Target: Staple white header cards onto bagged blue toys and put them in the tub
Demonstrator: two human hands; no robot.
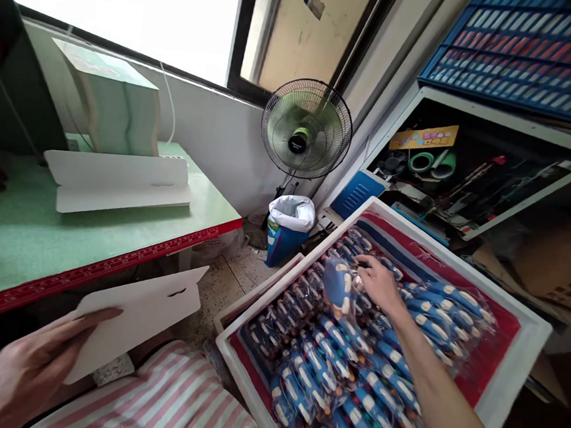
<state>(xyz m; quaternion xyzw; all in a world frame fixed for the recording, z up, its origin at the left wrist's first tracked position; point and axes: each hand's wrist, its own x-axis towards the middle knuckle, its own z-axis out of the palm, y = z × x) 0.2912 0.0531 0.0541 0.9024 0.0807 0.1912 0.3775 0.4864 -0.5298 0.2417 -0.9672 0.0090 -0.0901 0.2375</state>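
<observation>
My left hand is closed on a flat white card backing with a hang slot, held low over my striped lap. My right hand reaches into a white tray full of blue items in clear wrappers. Its fingers pinch one blue wrapped item, lifted slightly above the rest. The tray has a red lining and sits to my right.
A green table with a red edge carries a folded white card and a pale green box. A standing fan, a lined bin and an open cabinet with tape rolls stand beyond.
</observation>
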